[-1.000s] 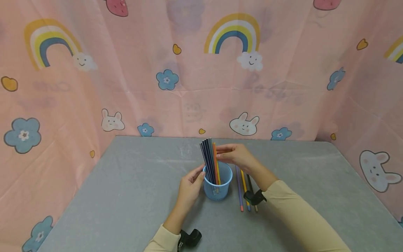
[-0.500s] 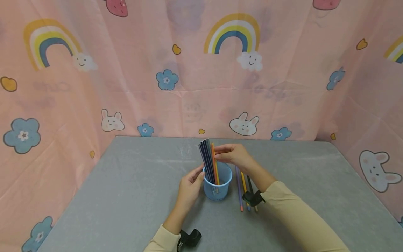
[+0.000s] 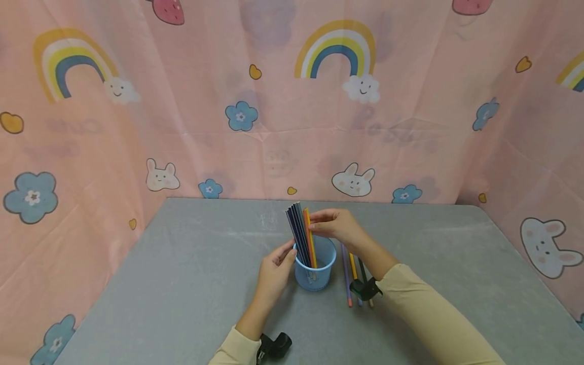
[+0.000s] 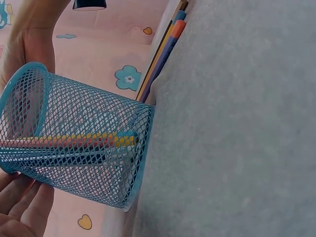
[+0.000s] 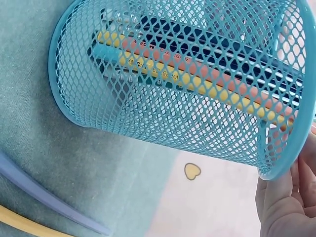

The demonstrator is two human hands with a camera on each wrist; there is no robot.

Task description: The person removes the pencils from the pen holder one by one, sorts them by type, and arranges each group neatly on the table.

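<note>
A light-blue mesh pencil cup [image 3: 315, 281] stands upright on the grey table. Several dark pencils [image 3: 297, 234], an orange pencil [image 3: 308, 242] and a yellow pencil [image 3: 313, 249] lean together against its left side. My left hand [image 3: 272, 274] holds the cup's rim at the left between thumb and fingers. At the pencils' upper ends, my right hand [image 3: 339, 227] pinches the yellow pencil, its fingertips partly hidden behind the bunch. Through the mesh, the right wrist view shows the yellow pencil's blue-tipped lower end [image 5: 106, 52] near the cup's bottom.
Right of the cup lie a purple pencil [image 3: 345, 276], a yellow pencil [image 3: 353, 266] and a dark green pencil [image 3: 362, 268], partly under my right wrist and its black camera [image 3: 365, 289]. A pink printed curtain [image 3: 274, 152] hangs behind the grey table [image 3: 191, 284].
My right hand has shifted slightly left, and the pencils' upper ends in the cup have tilted a little further left. The left hand and the cup have stayed nearly still.
</note>
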